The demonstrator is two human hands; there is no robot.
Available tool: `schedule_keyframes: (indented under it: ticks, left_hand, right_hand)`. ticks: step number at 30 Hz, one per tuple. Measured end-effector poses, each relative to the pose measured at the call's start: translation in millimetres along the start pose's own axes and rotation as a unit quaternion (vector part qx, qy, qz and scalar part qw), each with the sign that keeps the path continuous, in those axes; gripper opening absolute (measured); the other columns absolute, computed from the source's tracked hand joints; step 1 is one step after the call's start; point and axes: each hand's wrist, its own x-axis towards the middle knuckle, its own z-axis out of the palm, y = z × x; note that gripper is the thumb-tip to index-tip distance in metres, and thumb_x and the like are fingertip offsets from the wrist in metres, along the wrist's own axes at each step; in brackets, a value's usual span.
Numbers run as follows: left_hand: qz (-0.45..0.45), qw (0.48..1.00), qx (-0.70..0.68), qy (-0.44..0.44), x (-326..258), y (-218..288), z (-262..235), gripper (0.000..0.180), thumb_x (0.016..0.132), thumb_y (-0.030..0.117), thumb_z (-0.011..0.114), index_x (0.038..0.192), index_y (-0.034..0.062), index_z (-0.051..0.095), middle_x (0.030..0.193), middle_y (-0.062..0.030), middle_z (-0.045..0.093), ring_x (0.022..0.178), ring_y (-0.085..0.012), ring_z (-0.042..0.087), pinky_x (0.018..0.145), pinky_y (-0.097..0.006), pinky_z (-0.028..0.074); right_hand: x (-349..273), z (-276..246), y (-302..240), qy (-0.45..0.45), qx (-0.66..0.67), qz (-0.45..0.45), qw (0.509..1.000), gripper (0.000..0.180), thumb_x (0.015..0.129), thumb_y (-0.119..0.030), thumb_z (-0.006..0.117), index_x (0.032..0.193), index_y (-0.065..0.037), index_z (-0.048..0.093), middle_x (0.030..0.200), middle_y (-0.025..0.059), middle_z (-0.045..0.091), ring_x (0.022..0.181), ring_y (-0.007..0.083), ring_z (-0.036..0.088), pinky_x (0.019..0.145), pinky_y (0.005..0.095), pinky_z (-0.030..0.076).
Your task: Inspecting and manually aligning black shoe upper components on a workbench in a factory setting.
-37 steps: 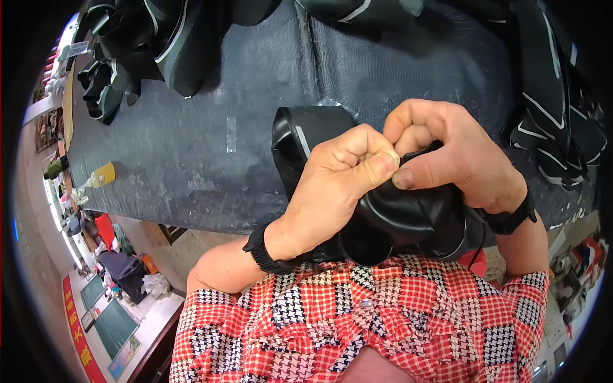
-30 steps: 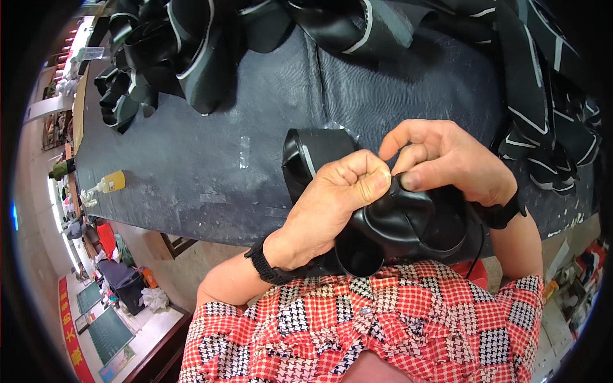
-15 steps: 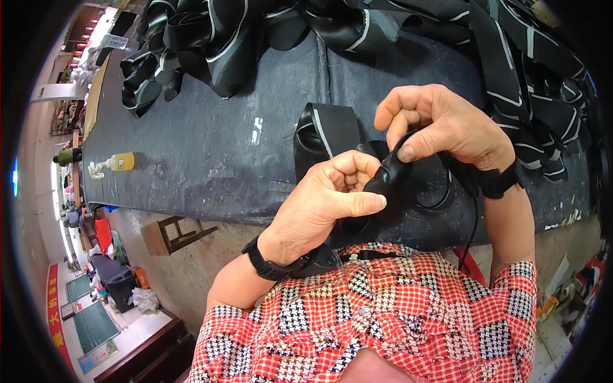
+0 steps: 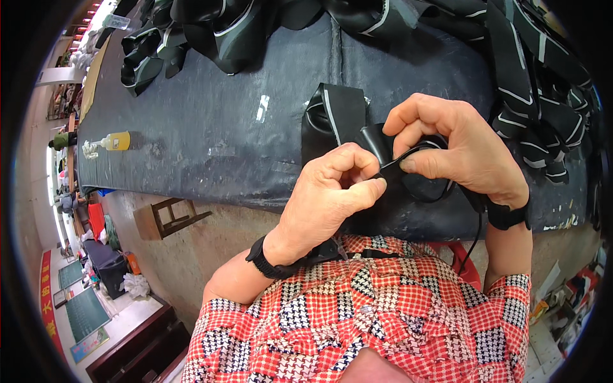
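A black flexible strip [image 4: 378, 144] with a smooth, leather-like surface is held up over the near part of the dark table. My left hand [image 4: 338, 185] pinches its edge between thumb and forefinger. Just to the right, my right hand [image 4: 447, 140] grips the same strip between thumb and curled fingers, and part of it loops below that hand. A wider black band with a light grey stripe [image 4: 330, 118] lies curled on the table just beyond my left hand. Whether it joins the strip I hold cannot be made out.
Black bands with grey stripes [image 4: 230, 38] are heaped along the table's far side, with more hanging in a pile [image 4: 530, 96] at the right. A small yellow bottle [image 4: 116, 142] lies on the dark table [image 4: 191, 147] at the left. A wooden stool [image 4: 167, 218] stands below the near-left edge.
The strip, bunched and folded between my fingers before, is now drawn out flatter, its edge running between both hands. My right hand has shifted slightly right and down. The whole view has shifted a little.
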Motion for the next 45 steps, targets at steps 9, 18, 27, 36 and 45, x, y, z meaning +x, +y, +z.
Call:
schedule_keyframes:
  ticks: [9,18,27,36,45]
  left_hand:
    - [-0.108,0.986,-0.102,-0.070,13.0,2.1,-20.1,0.011,0.078,0.002,0.060,0.078,0.0070,0.051,0.067,0.0083,0.040,0.058,0.0004,0.036,0.051,-0.017,0.029]
    - [-0.127,0.986,-0.089,-0.055,30.8,13.3,-38.2,0.010,0.080,0.009,0.062,0.084,0.0025,0.056,0.076,0.0032,0.054,0.069,-0.0039,0.047,0.061,-0.018,0.038]
    - [0.259,0.925,-0.120,0.251,102.2,175.1,-64.0,0.018,0.087,0.014,0.054,0.102,0.0037,0.055,0.086,-0.0023,0.058,0.075,-0.0088,0.055,0.070,-0.024,0.045]
    - [0.333,0.866,0.040,0.371,204.9,91.1,-181.4,0.028,0.088,0.019,0.056,0.108,0.0024,0.046,0.098,-0.0064,0.053,0.092,-0.0154,0.054,0.082,-0.029,0.042]
    - [0.232,0.961,0.122,0.089,117.9,56.8,-32.9,0.011,0.081,0.002,0.058,0.091,0.0026,0.055,0.087,-0.0037,0.059,0.075,-0.0104,0.054,0.073,-0.022,0.043]
  right_hand:
    - [7.3,7.8,3.5,0.018,0.010,0.014,1.000,0.027,0.066,0.003,0.059,0.092,0.003,0.055,0.072,0.0034,0.062,0.070,0.0073,0.057,0.068,0.0223,0.044]
    - [30.5,2.0,15.4,0.030,0.034,-0.021,0.999,0.028,0.067,-0.001,0.060,0.094,0.002,0.055,0.079,0.0058,0.065,0.075,0.0116,0.061,0.067,0.0237,0.045]
    - [38.1,-48.5,6.1,0.463,0.219,-0.128,0.849,0.031,0.081,0.004,0.054,0.111,0.002,0.044,0.096,0.0094,0.061,0.084,0.0086,0.056,0.072,0.0207,0.044]
    - [-1.6,-72.0,56.3,0.587,0.031,0.017,0.809,0.020,0.079,0.000,0.058,0.098,0.000,0.052,0.083,0.0055,0.062,0.068,0.0063,0.052,0.063,0.0210,0.043]
    - [-25.2,-91.3,74.4,0.477,-0.511,0.145,0.700,0.022,0.072,-0.021,0.065,0.079,-0.006,0.051,0.064,0.0082,0.052,0.066,0.0282,0.051,0.068,0.0392,0.037]
